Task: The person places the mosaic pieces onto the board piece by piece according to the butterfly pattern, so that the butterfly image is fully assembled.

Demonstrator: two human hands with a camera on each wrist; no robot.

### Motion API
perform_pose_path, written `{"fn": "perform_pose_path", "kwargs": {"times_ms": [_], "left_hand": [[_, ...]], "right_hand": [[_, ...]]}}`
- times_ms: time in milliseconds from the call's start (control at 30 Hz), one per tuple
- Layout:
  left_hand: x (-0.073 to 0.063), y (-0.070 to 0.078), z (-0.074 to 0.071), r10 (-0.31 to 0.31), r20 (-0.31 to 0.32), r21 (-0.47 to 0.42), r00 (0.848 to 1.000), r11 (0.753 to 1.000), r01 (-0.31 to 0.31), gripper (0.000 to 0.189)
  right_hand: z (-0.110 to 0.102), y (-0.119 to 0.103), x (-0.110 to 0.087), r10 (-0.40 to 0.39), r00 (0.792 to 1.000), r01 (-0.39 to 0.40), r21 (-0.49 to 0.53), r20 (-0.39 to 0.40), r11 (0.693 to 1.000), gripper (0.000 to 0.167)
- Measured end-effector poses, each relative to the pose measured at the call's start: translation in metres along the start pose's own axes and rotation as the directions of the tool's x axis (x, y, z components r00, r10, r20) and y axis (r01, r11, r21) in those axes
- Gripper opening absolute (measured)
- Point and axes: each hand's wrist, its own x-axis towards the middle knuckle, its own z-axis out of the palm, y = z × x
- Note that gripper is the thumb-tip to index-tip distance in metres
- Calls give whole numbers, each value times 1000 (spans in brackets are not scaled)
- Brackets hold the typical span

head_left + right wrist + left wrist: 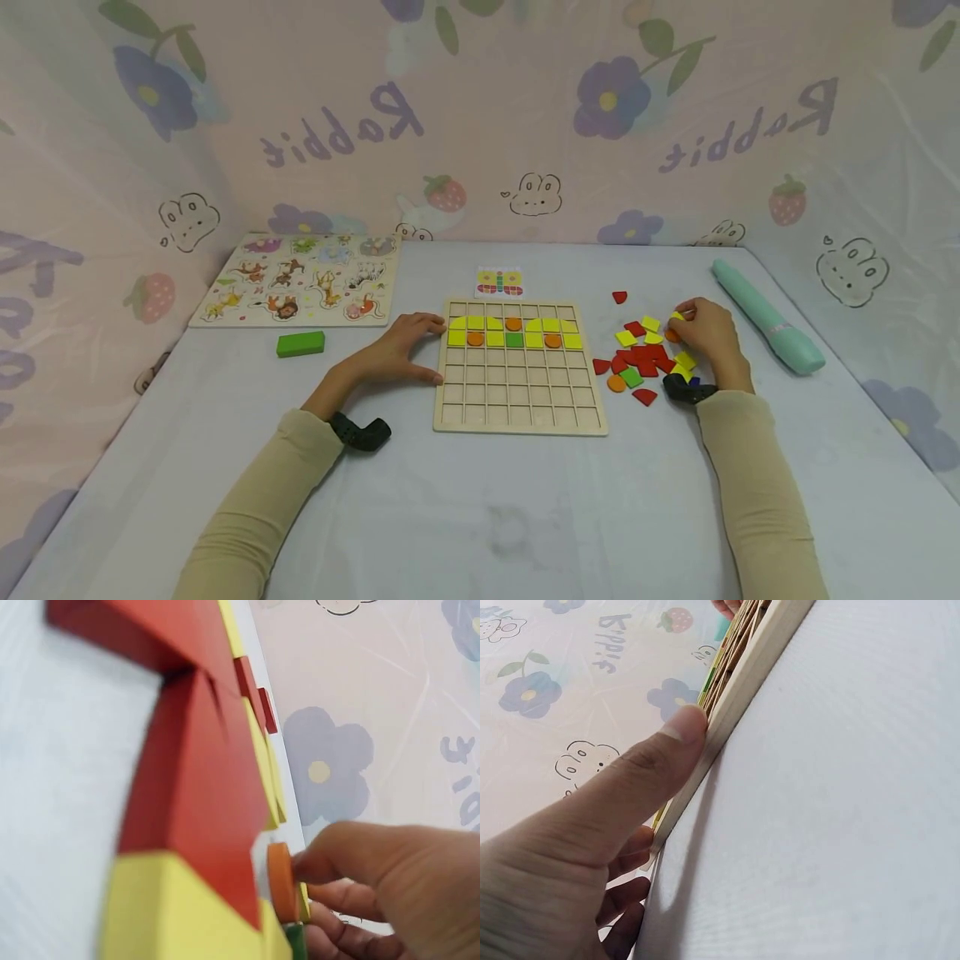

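Note:
A square wooden grid board (517,398) lies mid-table, its upper rows filled with yellow pieces, orange discs and a green square (513,340). My left hand (393,354) rests at the board's left edge, thumb and fingers spread apart; in the left wrist view the thumb (649,765) presses against its side. To the right, my right hand (707,331) reaches into a scatter of loose red pieces (645,357), yellow, orange and green ones. Its thumb and fingers pinch a yellow piece (677,316), close beside an orange disc (282,881). The fingers partly hide the yellow piece.
Behind the board lies a small pattern card (499,283). An animal puzzle board (300,283) is at the back left, with a green block (301,344) in front. A mint-green cylinder (765,312) lies right of my right hand. Printed fabric hangs behind the table.

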Motion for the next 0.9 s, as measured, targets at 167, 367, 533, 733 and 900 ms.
{"fn": "perform_pose_path", "kwargs": {"times_ms": [167, 367, 533, 733, 900], "left_hand": [[0, 0, -1, 9, -5, 2, 1000, 1000, -9, 81], [2, -2, 1, 11, 5, 5, 1000, 1000, -11, 81], [2, -2, 1, 26, -1, 15, 1000, 1000, -26, 81], [2, -2, 0, 47, -16, 31, 999, 998, -46, 81], [2, -4, 1, 52, -17, 26, 999, 998, -52, 80]], "right_hand": [[0, -25, 0, -65, 998, 65, 45, 14, 997, 40], [20, -88, -15, -338, 941, 333, 100, 32, 937, 33], [46, -145, -32, -551, 827, 532, 163, 108, 831, 28], [80, -199, -49, -689, 701, 655, 214, 184, 725, 26], [105, -222, -54, -742, 626, 714, 206, 239, 669, 26]]}}
